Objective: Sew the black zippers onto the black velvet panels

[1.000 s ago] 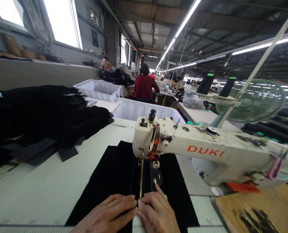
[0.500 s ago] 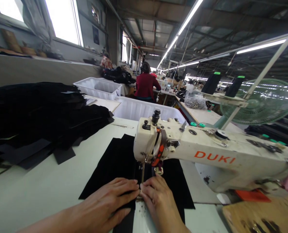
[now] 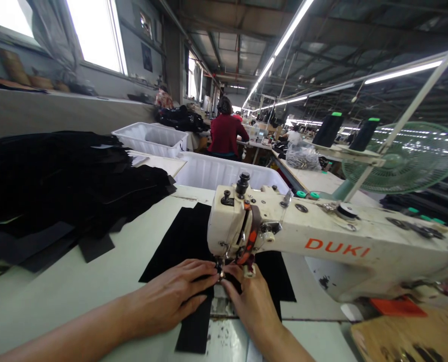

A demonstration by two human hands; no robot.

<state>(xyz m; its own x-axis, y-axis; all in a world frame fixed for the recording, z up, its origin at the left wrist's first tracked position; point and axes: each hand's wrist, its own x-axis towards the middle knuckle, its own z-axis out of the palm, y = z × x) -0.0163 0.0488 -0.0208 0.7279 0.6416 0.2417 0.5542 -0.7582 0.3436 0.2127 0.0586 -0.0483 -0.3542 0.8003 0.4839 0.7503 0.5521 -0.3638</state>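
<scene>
Black fabric pieces [image 3: 174, 241] lie under the head of a white sewing machine [image 3: 337, 244], spread to both sides of the needle. My left hand [image 3: 174, 286] rests on the fabric left of the presser foot [image 3: 220, 266], fingers stretched out and thumb apart. Close on the right of the foot, my right hand [image 3: 256, 296] lies on the fabric with thumb and forefinger apart; its other fingertips are partly hidden by the machine head. A narrow black strip [image 3: 192, 329] sticks out below my left hand toward the table's front.
A large heap of black fabric pieces [image 3: 65, 186] covers the left of the table. White plastic bins [image 3: 227, 171] stand behind the machine. Thread cones [image 3: 328, 129] and a green fan [image 3: 400, 158] are at the right. Further back sits a person in a red top [image 3: 226, 133].
The black fabric has moved away from me under the machine head, and both hands have moved forward with it. More of the metal plate before the needle shows.
</scene>
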